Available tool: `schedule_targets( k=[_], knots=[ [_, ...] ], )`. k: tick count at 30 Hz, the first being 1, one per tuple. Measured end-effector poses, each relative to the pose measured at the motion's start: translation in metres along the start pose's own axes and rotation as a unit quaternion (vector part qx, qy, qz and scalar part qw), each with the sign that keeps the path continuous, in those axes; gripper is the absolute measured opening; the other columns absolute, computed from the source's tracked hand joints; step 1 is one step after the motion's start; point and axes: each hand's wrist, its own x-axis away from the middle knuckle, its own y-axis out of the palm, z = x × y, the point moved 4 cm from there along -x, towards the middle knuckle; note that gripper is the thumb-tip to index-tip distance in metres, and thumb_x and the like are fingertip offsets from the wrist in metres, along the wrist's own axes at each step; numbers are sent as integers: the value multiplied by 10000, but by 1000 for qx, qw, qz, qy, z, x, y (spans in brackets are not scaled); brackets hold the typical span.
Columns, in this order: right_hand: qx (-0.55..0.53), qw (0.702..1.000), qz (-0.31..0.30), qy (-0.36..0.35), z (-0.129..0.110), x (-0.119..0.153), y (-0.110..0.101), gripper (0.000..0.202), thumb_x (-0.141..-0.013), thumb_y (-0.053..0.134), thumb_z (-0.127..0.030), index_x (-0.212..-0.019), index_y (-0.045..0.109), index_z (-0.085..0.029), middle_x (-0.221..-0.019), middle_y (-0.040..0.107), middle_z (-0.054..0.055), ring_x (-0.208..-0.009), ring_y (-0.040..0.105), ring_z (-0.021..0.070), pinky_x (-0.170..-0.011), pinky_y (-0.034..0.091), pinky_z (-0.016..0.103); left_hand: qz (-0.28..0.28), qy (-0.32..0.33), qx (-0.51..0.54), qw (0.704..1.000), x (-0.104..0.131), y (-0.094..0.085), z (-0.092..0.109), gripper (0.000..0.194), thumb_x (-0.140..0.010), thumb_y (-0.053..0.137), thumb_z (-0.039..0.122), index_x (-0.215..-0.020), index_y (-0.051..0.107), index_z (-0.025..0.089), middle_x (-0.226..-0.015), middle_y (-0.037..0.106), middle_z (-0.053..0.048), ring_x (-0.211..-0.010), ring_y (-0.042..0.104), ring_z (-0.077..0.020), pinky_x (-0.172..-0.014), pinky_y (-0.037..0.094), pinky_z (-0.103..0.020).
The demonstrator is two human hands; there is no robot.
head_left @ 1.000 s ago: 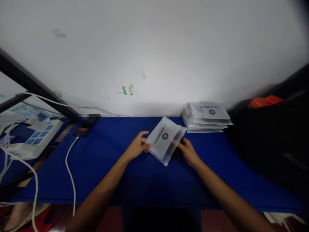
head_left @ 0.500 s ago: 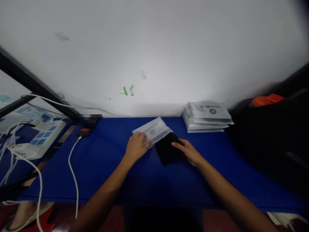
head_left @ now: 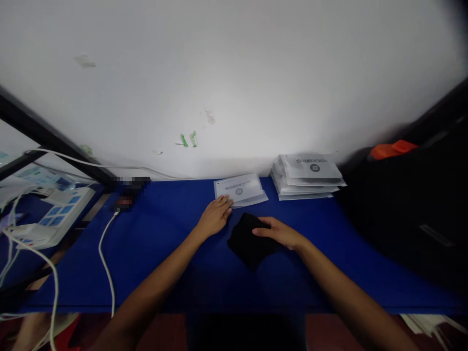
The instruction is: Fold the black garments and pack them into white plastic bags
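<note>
My right hand (head_left: 280, 233) grips a folded black cloth (head_left: 250, 242), thumb on top, just over the blue tabletop. Up and to the left of it, a frosted plastic pouch (head_left: 248, 187) with ROCKBROS printing lies flat near the wall. My left hand (head_left: 215, 216) rests at the pouch's lower left corner, fingers stretched out and touching it. A gap of blue table separates the pouch from the black cloth. The underside of the cloth and the fingers beneath it are hidden.
A stack of similar pouches (head_left: 310, 175) stands by the wall at right, next to a large black bag (head_left: 395, 219) with an orange item (head_left: 393, 149). At left are a power strip (head_left: 60, 217), white cables (head_left: 106, 263) and a partly pixelated dark device (head_left: 126, 200).
The black cloth has come away from the pouch, drawn toward me by my right hand. The pouch has turned straighter and sits nearer the wall, my left hand now at its lower corner.
</note>
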Motion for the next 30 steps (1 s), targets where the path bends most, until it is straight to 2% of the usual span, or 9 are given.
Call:
schedule_targets(
  k=[8,11,14,16,18,21,23,27,30],
  knots=[
    [-60,988,121,-75,-9,-1,-11,509,-778,743,-540,-1161,686,-210,-1108,739,68,-1063,675,266,-958,506,388,-2,-3,92,996,-39,-4,11,439,-992,411,372,-1384,515,204,-1505,464,-128,-1449,344,-273,-1193,179,-544],
    [-49,981,159,-95,-7,1,-13,545,-817,662,-625,-1211,666,-247,-1243,686,61,-1253,562,291,-1077,415,425,33,10,171,985,-25,-11,37,564,-985,439,485,-1464,387,191,-1513,434,-163,-1436,358,-288,-1197,169,-551],
    [-23,980,171,-102,-4,2,-8,541,-845,594,-666,-1222,650,-281,-1307,640,37,-1328,482,273,-1127,343,415,7,60,302,951,1,-2,73,1012,-779,715,601,-1539,181,198,-1551,310,-212,-1427,337,-356,-1149,307,-552],
    [-6,982,156,-104,-3,1,0,508,-862,566,-666,-1182,650,-281,-1233,659,35,-1256,530,254,-1082,376,392,-3,70,300,951,15,9,90,1243,-603,858,582,-1541,136,204,-1550,249,-228,-1431,282,-409,-1142,294,-603],
    [13,983,144,-110,-4,1,8,465,-863,562,-665,-1064,658,-257,-1050,681,31,-1081,599,236,-955,446,362,19,73,289,954,22,16,99,1175,-609,881,486,-1514,181,216,-1503,281,-216,-1407,302,-405,-1134,300,-618],
    [42,981,140,-130,-9,1,12,419,-830,609,-644,-810,587,-226,-763,584,-19,-767,567,176,-722,450,299,67,70,290,952,23,15,98,855,-704,807,319,-1404,323,242,-1362,410,-160,-1286,450,-335,-1090,386,-564],
    [57,979,136,-140,-12,1,10,409,-806,656,-594,-723,512,-220,-670,496,-50,-640,489,133,-618,401,264,77,61,297,950,23,8,93,741,-705,793,302,-1319,382,246,-1280,470,-130,-1190,521,-303,-1043,436,-523],
    [39,978,146,-142,-11,-1,1,362,-720,742,-439,-737,446,-230,-658,471,-74,-559,444,98,-533,359,229,89,62,301,948,31,-10,72,695,-734,779,374,-1288,383,234,-1286,488,-127,-1209,513,-296,-1055,420,-485],
    [2,978,158,-136,-8,-2,-7,341,-662,743,-336,-789,441,-238,-724,524,-66,-581,494,100,-536,403,225,97,61,290,950,45,-24,44,684,-795,718,377,-1349,345,229,-1360,455,-142,-1291,463,-298,-1105,371,-486]
  ],
)
